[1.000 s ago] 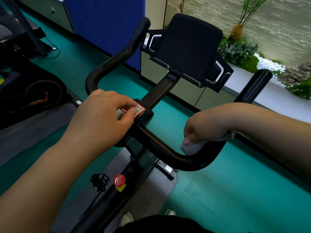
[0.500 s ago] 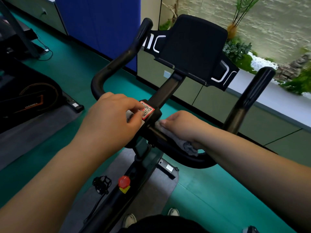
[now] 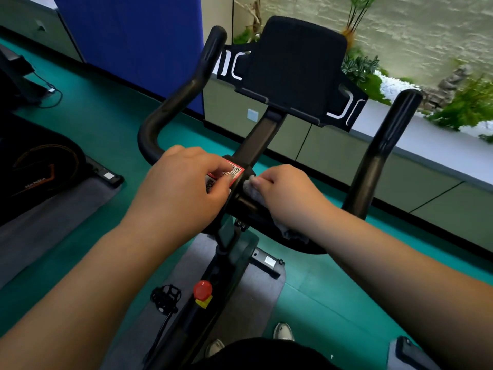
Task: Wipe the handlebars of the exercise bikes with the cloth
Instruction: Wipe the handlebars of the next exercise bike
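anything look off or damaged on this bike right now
Nothing stands out. The right hand presses the cloth on the handlebar beside the stem, the left hand rests by the red sticker, and the tablet holder looks intact.

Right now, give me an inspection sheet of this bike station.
Surface: green floor, grey mat under bike.
Job's things: black handlebar; grey cloth on it by the stem.
Clutter: nothing seen.
Hands: left hand grips the bar by the QR label; right hand holds the cloth.
Cables: cord on floor, far left.
Surroundings: blue panel, plants, second machine.
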{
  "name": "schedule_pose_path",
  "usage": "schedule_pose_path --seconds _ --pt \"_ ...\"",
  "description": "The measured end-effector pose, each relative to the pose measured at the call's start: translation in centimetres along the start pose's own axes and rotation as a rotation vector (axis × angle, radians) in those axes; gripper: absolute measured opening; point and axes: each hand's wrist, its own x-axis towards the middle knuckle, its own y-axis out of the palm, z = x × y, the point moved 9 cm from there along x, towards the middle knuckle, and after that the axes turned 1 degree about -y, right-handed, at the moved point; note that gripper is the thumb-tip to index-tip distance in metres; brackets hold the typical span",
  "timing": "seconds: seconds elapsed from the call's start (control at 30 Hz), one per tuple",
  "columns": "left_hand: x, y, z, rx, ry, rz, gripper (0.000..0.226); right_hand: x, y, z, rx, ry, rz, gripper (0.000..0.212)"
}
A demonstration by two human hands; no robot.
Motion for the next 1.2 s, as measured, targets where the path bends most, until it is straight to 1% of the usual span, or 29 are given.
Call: schedule_pose_path --seconds 0.07,0.17,0.2,0.27,0.3,0.37,0.4,0.47,0.57,0.67,0.8,0.87,0.93,1.0,1.07,1.13,1.2 --pt "0.0 0.3 0.0 -0.012 0.002 0.016 0.023 -0.8 -0.5 -0.7 -0.059 -0.009 0.012 0.043" --pt "0.1 0.7 -0.1 -0.042 0.019 0.019 0.022 -3.0 -1.8 -2.3 -0.219 0.017 0.086 0.039" --pt "0.1 0.9 -0.1 -0.046 0.015 0.021 0.022 -3.4 -2.0 -2.3 -0.292 0.003 0.099 0.033" --pt "0.2 1.0 0.0 -0.038 0.008 0.018 0.022 -2.9 -1.6 -1.2 -0.343 -0.05 0.08 0.021" --pt "0.2 1.0 -0.1 -0.031 0.013 0.009 0.022 -2.4 -1.2 -0.4 -0.288 -0.067 0.032 0.021" --pt "0.1 0.9 -0.2 -0.021 0.024 -0.012 0.021 -1.4 -0.7 0.7 -0.085 -0.062 -0.062 0.031" --pt "0.0 0.9 -0.1 -0.014 0.024 -0.018 0.021 -1.3 -0.6 1.0 -0.03 -0.07 -0.102 0.033" --pt "-0.1 1.0 -0.1 0.001 0.016 -0.03 0.019 -1.6 -0.6 0.5 0.007 -0.098 -0.123 0.028" --pt "-0.3 1.1 -0.6 0.011 0.016 -0.07 0.018 -3.5 -1.3 -0.7 0.081 -0.163 -0.097 0.014" --pt "-0.6 1.3 -0.6 0.014 -0.004 -0.091 0.018 -5.4 -2.0 -1.0 0.065 -0.241 -0.13 0.021" --pt "-1.2 1.4 -0.1 -0.012 0.002 -0.111 0.022 -7.8 -2.5 0.1 -0.044 -0.428 -0.304 0.017" --pt "-1.3 1.6 -0.2 -0.027 0.03 -0.09 0.025 -9.2 -2.1 0.5 -0.062 -0.48 -0.369 0.016" --pt "-1.2 1.8 -0.4 -0.046 0.075 -0.06 0.027 -10.4 -1.4 0.1 -0.054 -0.497 -0.422 0.02" --pt "-1.0 2.0 -0.6 -0.06 0.117 -0.03 0.03 -11.6 -0.9 -0.8 -0.02 -0.464 -0.498 0.023" --pt "-0.8 2.1 -0.8 -0.069 0.16 -0.007 0.03 -13.1 -1.1 -2.1 0.115 -0.37 -0.61 0.021" --pt "-0.7 2.3 -0.9 -0.092 0.192 0.012 0.028 -14.8 -1.6 -4.1 0.325 -0.208 -0.762 0.016" --pt "-0.6 2.6 -1.1 -0.108 0.224 0.024 0.026 -16.5 -1.4 -6.7 0.511 0.027 -0.897 0.01"
